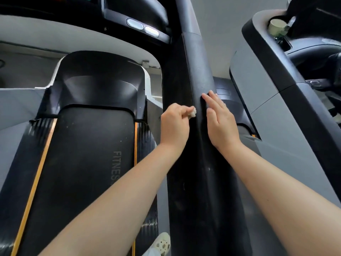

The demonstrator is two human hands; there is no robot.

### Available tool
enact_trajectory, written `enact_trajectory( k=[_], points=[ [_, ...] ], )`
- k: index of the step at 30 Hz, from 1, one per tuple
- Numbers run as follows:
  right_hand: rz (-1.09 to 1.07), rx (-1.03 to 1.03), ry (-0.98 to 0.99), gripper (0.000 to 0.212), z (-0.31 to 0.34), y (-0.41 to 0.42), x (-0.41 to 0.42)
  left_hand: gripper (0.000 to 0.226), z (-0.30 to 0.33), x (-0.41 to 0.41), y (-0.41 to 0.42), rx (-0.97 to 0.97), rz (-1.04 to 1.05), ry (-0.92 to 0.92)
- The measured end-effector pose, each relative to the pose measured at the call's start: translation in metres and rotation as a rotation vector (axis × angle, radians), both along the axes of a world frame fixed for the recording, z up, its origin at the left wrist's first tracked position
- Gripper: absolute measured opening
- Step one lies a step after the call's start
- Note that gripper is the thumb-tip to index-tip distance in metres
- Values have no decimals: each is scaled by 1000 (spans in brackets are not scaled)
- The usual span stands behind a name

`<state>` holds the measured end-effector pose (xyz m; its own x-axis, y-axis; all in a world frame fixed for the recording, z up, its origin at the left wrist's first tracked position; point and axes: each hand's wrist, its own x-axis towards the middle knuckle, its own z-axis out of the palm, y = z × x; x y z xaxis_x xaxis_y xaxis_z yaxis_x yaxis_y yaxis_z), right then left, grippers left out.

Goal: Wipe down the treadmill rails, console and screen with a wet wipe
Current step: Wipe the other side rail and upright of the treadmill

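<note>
I am in the rail-wiping step, I think. My left hand [174, 124] pinches a small wet wipe [193, 112] between curled fingers and thumb, and the wipe touches the left side of the black rail [199, 74]. The rail is a fat dark bar that runs from 6 o'clock up to 12 o'clock, right through the middle of my view. My right hand [220, 120] lies flat on the other side of the rail with straight fingers, pressing on it and holding nothing.

The wipe sits just left of the middle, a bit toward 12 o'clock. It looks white and bunched into a little lump. Only a small bit pokes out past my fingers, so I cannot tell how wet it is.

The rail looks dull, with small pale specks lower down, near 6 o'clock. My guess is the next move needs a firm slide along the bar, with the wipe kept pressed on it. The console [142, 27] waits up near 11 o'clock, with two bright oval patches on it.
</note>
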<state>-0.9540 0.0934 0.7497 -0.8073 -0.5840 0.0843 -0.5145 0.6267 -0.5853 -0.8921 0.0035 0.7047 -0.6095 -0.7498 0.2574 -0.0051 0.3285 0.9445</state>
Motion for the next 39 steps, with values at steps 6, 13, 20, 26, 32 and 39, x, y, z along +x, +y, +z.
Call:
enact_trajectory(
  k=[6, 13, 20, 26, 32, 39],
  points=[
    [12, 4, -3, 60, -1, 2, 3, 12, -29, 91, 69, -34, -93, 11],
    [5, -12, -1, 62, 0, 0, 2, 27, -21, 47, 35, 23, -18, -59],
    [46, 229, 79, 51, 4, -3, 6, 28, -9, -27, -32, 147, 31, -147],
    [72, 192, 104, 55, -9, 20, 37, 25, -13, 46, 34, 137, -42, 13],
    [-59, -93, -50, 57, -7, 20, 39, 16, -20, 77, 68, 7, -61, 90],
    [-71, -106, -52, 56, -5, 19, 41, 23, -5, 8, 5, -28, -26, 20]
  ],
)
